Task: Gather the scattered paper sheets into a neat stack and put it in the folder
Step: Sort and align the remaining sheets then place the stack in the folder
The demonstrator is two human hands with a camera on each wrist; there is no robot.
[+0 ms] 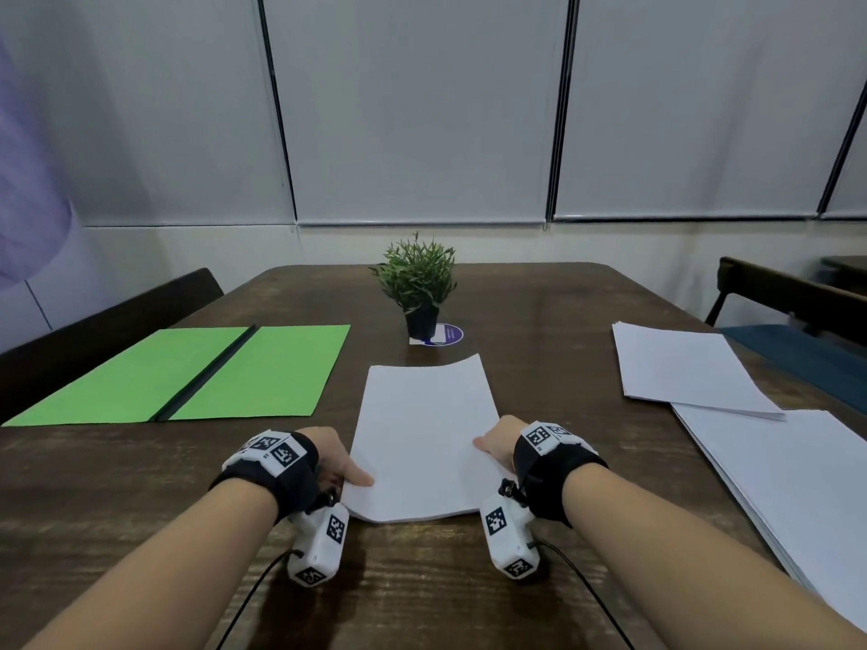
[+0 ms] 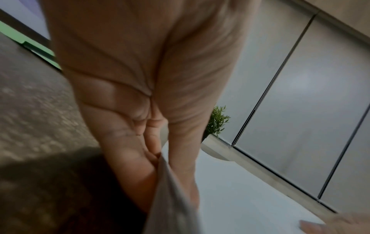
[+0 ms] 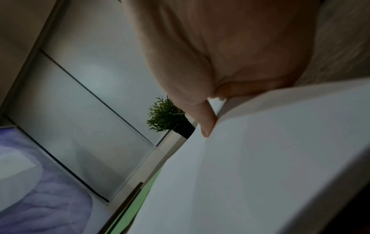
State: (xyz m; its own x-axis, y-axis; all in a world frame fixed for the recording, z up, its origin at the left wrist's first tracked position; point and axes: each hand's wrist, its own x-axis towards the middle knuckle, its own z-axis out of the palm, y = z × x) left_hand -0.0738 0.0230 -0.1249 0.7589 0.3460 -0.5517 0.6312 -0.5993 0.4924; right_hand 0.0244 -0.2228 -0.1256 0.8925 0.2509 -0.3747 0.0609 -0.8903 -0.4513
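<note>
I have both hands on the white paper stack, which sits at the near middle of the dark wooden table. My left hand grasps the stack's left edge, thumb lying on top of the sheets; the left wrist view shows the fingers tucked under the paper edge and the thumb above it, so the sheets are pinched between them. My right hand grasps the right edge the same way, thumb on top; in the right wrist view the thumb presses down on the white surface while the rest of the hand is hidden behind the lifted edge. The stack's far end curls slightly upward, and its near edge looks raised a little off the table.

The open green folder with a dark spine lies flat to the left of the stack, apart from it, with nothing on it. To the right, more loose white sheets lie in a pile near the table's right edge, overlapping a second spread of white sheets that runs toward me.

Behind the stack stands a small green potted plant in a black pot, resting on a round purple and white coaster. Dark chairs stand at either side of the table.
</note>
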